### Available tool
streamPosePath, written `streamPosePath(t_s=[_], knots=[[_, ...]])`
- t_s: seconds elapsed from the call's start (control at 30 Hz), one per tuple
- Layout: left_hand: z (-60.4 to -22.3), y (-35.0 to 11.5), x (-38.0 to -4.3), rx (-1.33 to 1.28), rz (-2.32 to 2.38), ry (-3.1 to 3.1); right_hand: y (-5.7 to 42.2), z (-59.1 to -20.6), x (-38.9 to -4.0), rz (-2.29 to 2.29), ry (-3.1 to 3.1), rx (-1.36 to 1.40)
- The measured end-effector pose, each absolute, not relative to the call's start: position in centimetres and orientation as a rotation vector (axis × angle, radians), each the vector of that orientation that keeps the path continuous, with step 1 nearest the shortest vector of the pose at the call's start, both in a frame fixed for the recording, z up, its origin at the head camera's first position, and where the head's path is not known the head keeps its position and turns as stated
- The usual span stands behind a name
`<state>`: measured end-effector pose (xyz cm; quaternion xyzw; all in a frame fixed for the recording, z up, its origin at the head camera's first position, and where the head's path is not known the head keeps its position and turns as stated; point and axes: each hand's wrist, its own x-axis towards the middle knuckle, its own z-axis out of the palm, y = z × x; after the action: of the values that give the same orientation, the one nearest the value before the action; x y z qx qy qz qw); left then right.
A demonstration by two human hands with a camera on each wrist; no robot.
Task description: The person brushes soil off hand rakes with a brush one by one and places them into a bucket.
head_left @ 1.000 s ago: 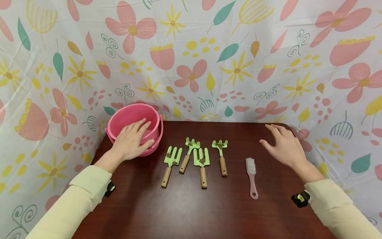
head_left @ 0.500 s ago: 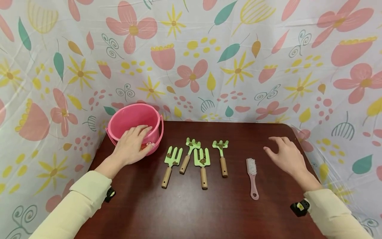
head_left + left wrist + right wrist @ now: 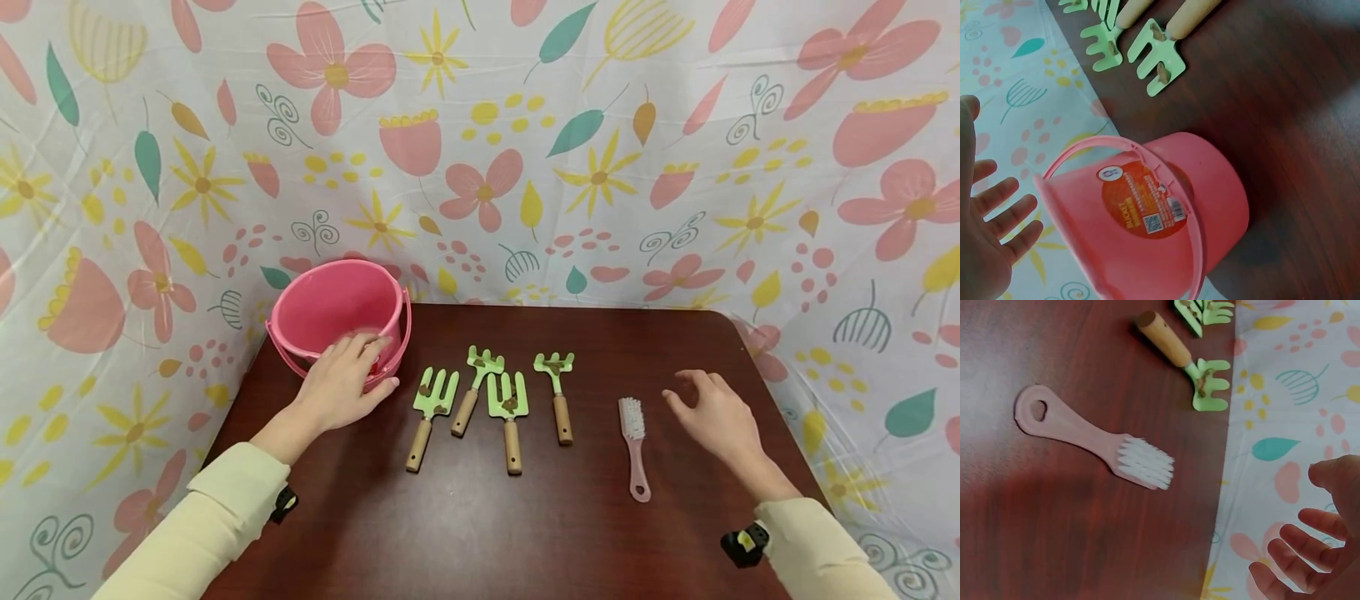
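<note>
My left hand point(image 3: 337, 390) hovers at the near side of a pink bucket point(image 3: 337, 292), its fingers relaxed and holding nothing. In the left wrist view, those spread fingers sit beside the rim of the bucket point(image 3: 1097, 231), which bears an orange label. My right hand point(image 3: 716, 421) is over the right side of the table, fingers loosely bent around nothing. Left of it lies a pink scrubbing brush point(image 3: 634, 450) with white bristles point(image 3: 1146, 464), bristles up. Between the hands lie green garden hand forks point(image 3: 507, 396) and small hand rakes point(image 3: 555, 367) with wooden handles, smeared with brown dirt.
Everything stands on a dark reddish-brown table point(image 3: 480, 533). A flower-printed white cloth point(image 3: 480, 150) hangs behind the back edge and along both sides. The bucket's handle point(image 3: 407, 325) hangs down its side, at the back left corner.
My left hand has drawn back from over the bucket's opening toward the near side. My right hand has come down and nearer to me, its fingers bending more. Tools, brush and bucket stay put.
</note>
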<state>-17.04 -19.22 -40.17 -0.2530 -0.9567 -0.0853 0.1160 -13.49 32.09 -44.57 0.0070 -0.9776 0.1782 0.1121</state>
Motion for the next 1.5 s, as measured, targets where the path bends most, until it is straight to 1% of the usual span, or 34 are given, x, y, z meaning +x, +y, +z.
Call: streamPosePath(t_s=[0.5, 1.1, 1.5], knots=[[-43.8, -18.2, -16.3, -0.738, -0.252, -2.889, 31.7, -47.5, -12.1, 0.573, -2.939, -0.061], [-48.4, -16.5, -15.8, -0.671, -0.291, -3.0, 30.1, -50.8, -10.6, 0.654, -3.079, -0.188], [-51.3, -15.4, -15.7, -0.5, -0.315, -3.124, 29.3, -52.4, -10.0, 0.694, -3.216, -0.326]])
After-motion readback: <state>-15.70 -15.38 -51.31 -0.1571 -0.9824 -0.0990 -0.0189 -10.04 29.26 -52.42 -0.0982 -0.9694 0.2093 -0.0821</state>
